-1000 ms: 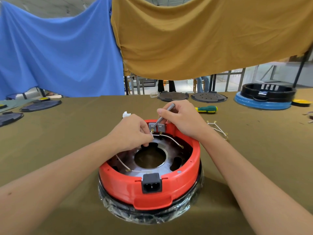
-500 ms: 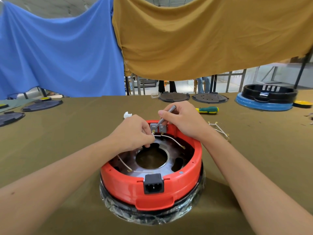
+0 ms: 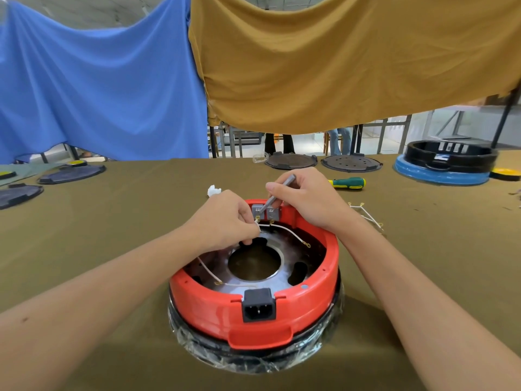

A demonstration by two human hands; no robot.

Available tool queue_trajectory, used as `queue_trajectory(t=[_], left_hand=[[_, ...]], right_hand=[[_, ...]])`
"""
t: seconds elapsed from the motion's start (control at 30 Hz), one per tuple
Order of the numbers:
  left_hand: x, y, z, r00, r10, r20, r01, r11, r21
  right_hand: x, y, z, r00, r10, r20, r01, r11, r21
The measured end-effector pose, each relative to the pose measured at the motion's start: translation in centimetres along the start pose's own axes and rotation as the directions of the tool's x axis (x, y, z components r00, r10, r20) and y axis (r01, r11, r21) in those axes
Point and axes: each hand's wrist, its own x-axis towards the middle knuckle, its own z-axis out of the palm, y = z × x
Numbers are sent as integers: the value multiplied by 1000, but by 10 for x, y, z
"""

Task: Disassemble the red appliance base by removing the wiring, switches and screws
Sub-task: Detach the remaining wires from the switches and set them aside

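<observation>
Little differs from half a second ago: I see both hands in the same places over the far rim of the red base [image 3: 253,314], and the gray tool [image 3: 277,194] leans at much the same slant. The left hand [image 3: 222,221] pinches a white wire [image 3: 282,229] between thumb and fingertips, just below the two gray switch blocks [image 3: 263,212] set in the far wall. The right hand [image 3: 307,200] grips the tool with curled fingers, its tip down between those blocks. A second white wire [image 3: 210,273] lies loose inside the base on the left.

I can read no brand or writing anywhere; the black power socket [image 3: 258,305] at the near wall shows only its two pins.

The base sits in the middle of an olive-covered table [image 3: 112,221], on a black ring wrapped in clear plastic film [image 3: 253,359]. Behind it lie a green and yellow screwdriver [image 3: 348,183], a bundle of removed white wires [image 3: 366,214] and a small white scrap [image 3: 213,191]. Dark round plates [image 3: 290,160] and a black and blue base [image 3: 445,165] rest near the far edge. A blue cloth [image 3: 98,80] and a mustard cloth [image 3: 338,57] hang behind the table.
</observation>
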Motion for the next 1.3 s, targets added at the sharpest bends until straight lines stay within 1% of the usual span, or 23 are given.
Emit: queue_trajectory(t=[0.17, 0.37, 0.7, 1.0, 1.3], left_hand=[[1, -1, 1, 1000, 4, -9, -4, 1000, -5], [1, -1, 1, 1000, 3, -9, -3, 1000, 0], [-1, 1, 1, 1000, 11, -3, -11, 1000, 3], [-2, 4, 0, 1000, 4, 0, -4, 1000, 7], [-1, 2, 0, 1000, 0, 4, 0, 1000, -11]], right_hand=[[-2, 0, 0, 999, -20, -26, 20, 1000, -2], [-2, 3, 0, 999, -42, -5, 42, 999, -22], [4, 5, 1, 1000, 14, 21, -15, 999, 34], [2, 5, 1, 1000, -8, 22, 7, 999, 38], [-2, 0, 0, 1000, -25, -3, 25, 999, -24]])
